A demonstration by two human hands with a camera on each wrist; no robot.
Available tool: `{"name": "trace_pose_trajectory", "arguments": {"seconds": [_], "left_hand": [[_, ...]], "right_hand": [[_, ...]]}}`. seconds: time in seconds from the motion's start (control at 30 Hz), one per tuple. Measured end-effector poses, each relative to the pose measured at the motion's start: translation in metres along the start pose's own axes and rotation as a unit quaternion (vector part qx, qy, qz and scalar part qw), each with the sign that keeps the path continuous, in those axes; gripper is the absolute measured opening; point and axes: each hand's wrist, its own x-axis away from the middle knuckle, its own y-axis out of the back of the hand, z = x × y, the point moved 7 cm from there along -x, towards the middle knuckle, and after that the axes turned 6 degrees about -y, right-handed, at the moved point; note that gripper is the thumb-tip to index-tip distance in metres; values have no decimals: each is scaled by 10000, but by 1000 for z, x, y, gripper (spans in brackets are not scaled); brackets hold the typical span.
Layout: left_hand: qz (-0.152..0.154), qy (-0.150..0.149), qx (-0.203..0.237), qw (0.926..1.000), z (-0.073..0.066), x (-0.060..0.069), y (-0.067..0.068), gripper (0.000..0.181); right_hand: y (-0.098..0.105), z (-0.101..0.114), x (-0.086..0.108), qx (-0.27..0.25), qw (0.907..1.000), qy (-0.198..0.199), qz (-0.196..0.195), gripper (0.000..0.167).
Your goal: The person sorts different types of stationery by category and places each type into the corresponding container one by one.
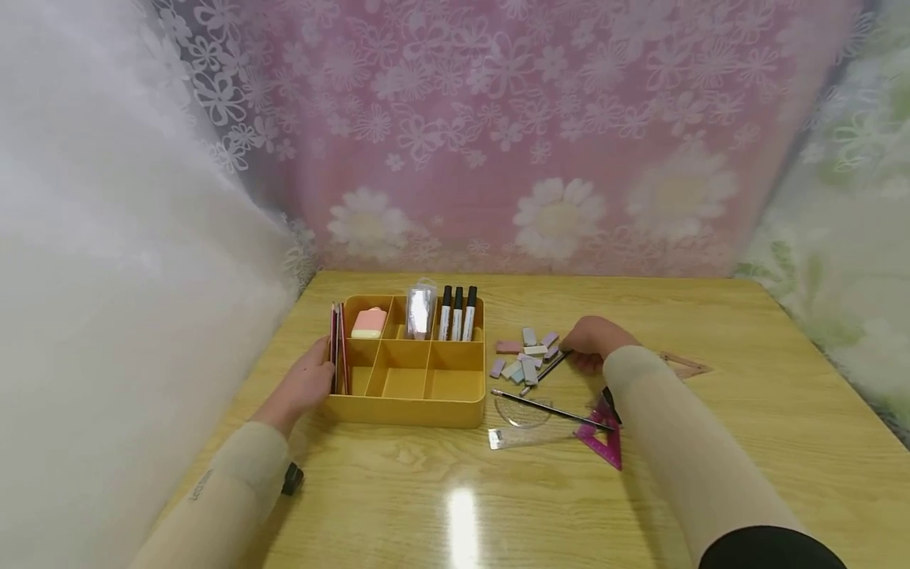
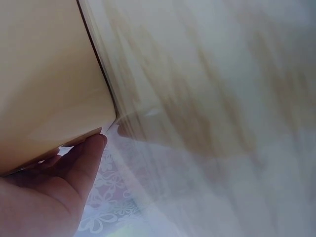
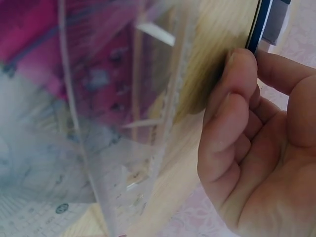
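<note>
Black pencil (image 1: 546,372) pinched in the right hand (image 1: 590,340), right of centre; left hand (image 1: 309,375) gripping the yellow box (image 1: 405,411), left of centre. Seemingly mid-pickup; probably calling for a lift clear of the erasers (image 1: 529,371). Counted: one more loose pencil (image 1: 553,410), three markers (image 1: 457,316), roughly twelve erasers.

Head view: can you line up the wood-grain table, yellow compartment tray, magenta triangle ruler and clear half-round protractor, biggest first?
1. Wood-grain table
2. Yellow plastic compartment tray
3. Magenta plastic triangle ruler and clear plastic half-round protractor: too alike in size to rank.
</note>
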Motion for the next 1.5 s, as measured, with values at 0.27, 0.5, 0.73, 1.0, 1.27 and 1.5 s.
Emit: {"name": "trace_pose_trajectory", "arguments": {"seconds": [0.27,0.5,0.73,1.0,1.27,1.5], "left_hand": [[-61,-145,-84,9998,-6,-8,-1,58],[-47,-195,-155,9997,-6,-4,0,58],[-83,-262,138,9995,-6,-7,2,58],[-286,-335,36,9990,-4,-7,0,56],[-207,-273,31,9994,-7,-2,-11,56],[-213,-127,-136,9996,-3,-4,-3,58]], "right_hand": [[13,0,5,-200,9997,108,-117,33],[5,-4,-1,-536,9982,93,-241,35],[16,-4,-2,-524,9961,255,-665,46],[35,12,4,-419,9898,657,-1190,43],[40,38,32,-910,9820,1191,-1145,33],[41,91,59,-1526,9639,1941,-994,25]]}}
